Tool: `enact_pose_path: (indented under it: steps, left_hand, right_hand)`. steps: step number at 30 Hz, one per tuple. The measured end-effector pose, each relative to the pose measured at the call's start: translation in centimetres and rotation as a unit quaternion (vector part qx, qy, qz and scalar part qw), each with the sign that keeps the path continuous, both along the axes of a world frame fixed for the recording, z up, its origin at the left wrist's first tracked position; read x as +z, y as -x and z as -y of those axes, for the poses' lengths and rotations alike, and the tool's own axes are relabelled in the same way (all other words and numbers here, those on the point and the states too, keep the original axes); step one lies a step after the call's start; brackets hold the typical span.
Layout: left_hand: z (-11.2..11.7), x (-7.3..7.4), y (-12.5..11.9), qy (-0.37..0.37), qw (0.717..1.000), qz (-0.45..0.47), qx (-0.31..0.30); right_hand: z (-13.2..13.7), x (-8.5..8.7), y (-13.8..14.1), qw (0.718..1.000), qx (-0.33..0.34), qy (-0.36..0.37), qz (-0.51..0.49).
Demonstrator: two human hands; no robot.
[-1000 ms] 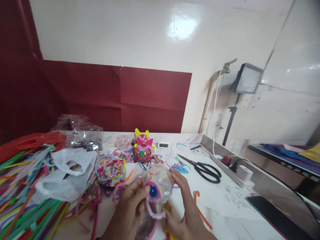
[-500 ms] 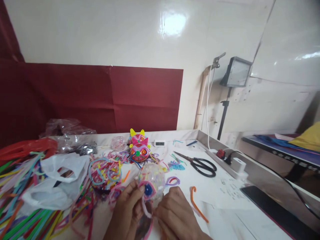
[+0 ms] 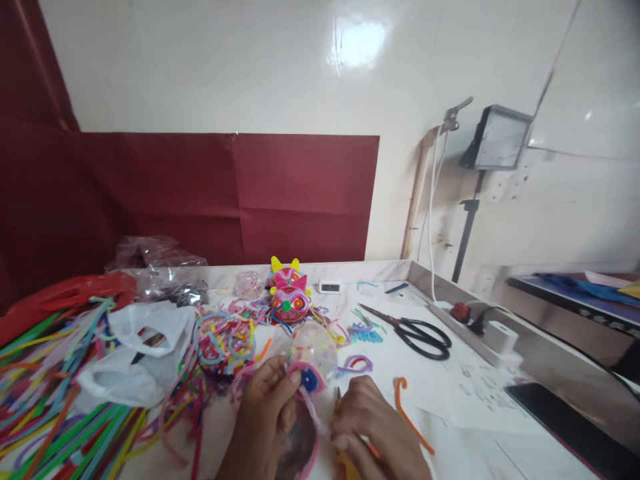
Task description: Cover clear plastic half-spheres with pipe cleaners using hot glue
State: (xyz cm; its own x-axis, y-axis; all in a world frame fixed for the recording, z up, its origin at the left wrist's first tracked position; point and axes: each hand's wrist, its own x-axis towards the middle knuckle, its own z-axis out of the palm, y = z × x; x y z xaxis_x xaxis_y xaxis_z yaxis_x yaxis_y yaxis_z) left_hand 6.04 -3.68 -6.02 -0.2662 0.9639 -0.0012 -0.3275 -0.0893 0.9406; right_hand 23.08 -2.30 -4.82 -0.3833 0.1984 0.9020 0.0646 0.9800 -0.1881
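My left hand (image 3: 263, 417) pinches an eye-shaped piece (image 3: 310, 381) with a blue centre and a fuzzy pink border. From it a pale pink pipe cleaner (image 3: 314, 410) runs down to the fingertips of my right hand (image 3: 377, 427), which is closed around its end. A yellow-orange tool (image 3: 345, 463) with a dark pointed tip shows partly under my right hand; the rest is hidden. Just behind the eye piece sits a clear ball (image 3: 315, 348) with coloured specks. Below, between my hands, lies a dark rounded piece edged in pink (image 3: 300, 447).
Black-handled scissors (image 3: 413, 330), an orange pipe cleaner (image 3: 410, 417) and a phone (image 3: 565, 427) lie to the right. At left are heaped pipe cleaners (image 3: 65, 413) and a white plastic bag (image 3: 150, 373). Colourful mask-faced figures (image 3: 290, 293) stand behind, near a small digital display (image 3: 329, 287).
The view has swung slightly left, so things appear further right. My right hand has drawn slightly away from the left, pulling the pale strand straighter, and the tool's tip now shows.
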Motion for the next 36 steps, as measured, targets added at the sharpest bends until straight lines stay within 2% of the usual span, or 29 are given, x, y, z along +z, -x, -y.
enact_pose_path:
  steps: [4, 9, 14, 17, 19, 21, 25, 27, 29, 31, 33, 36]
  left_hand:
    - [0.3, 0.6, 0.1, -0.034, 0.999, -0.022, 0.018]
    - [0.5, 1.3, 0.0, -0.055, 0.996, -0.053, 0.041]
    - [0.3, 2.0, 0.6, -0.069, 0.993, -0.081, 0.055]
    - [0.4, 2.5, 1.6, -0.071, 0.990, -0.101, 0.071]
    - [0.6, 2.7, 2.3, -0.070, 0.988, -0.114, 0.080]
    - [0.9, 2.8, 2.9, -0.073, 0.984, -0.132, 0.090]
    - [1.4, 2.9, 3.7, -0.093, 0.966, -0.176, 0.163]
    - [1.5, 2.9, 4.2, -0.089, 0.963, -0.180, 0.181]
    - [1.4, 2.7, 4.8, -0.077, 0.965, -0.186, 0.169]
    - [1.1, 2.2, 5.6, -0.090, 0.957, -0.189, 0.198]
    - [0.8, 1.6, 6.4, -0.097, 0.959, -0.180, 0.194]
    - [0.2, 0.8, 7.2, -0.085, 0.967, -0.148, 0.189]
  right_hand:
    - [0.4, 0.1, -0.6, 0.989, 0.003, 0.129, -0.067]
    - [0.6, -0.8, -1.4, 0.949, -0.041, 0.290, -0.114]
    - [0.7, -0.8, -0.7, 0.912, -0.064, 0.371, -0.161]
    - [1.1, 0.0, 0.4, 0.893, -0.029, 0.415, -0.171]
    - [1.2, 0.3, 1.3, 0.864, 0.031, 0.472, -0.172]
    - [0.9, 0.2, 2.3, 0.819, 0.100, 0.541, -0.166]
    - [-0.2, -1.2, 5.0, 0.725, 0.213, 0.644, -0.123]
    - [-0.7, -1.9, 6.3, 0.704, 0.223, 0.666, -0.104]
    - [-0.9, -2.1, 7.3, 0.723, 0.196, 0.659, -0.068]
    - [-0.9, -1.7, 8.0, 0.761, 0.159, 0.629, -0.031]
    - [-1.0, -1.0, 8.2, 0.789, 0.139, 0.599, -0.013]
    - [-1.3, -0.1, 8.3, 0.805, 0.124, 0.580, -0.016]
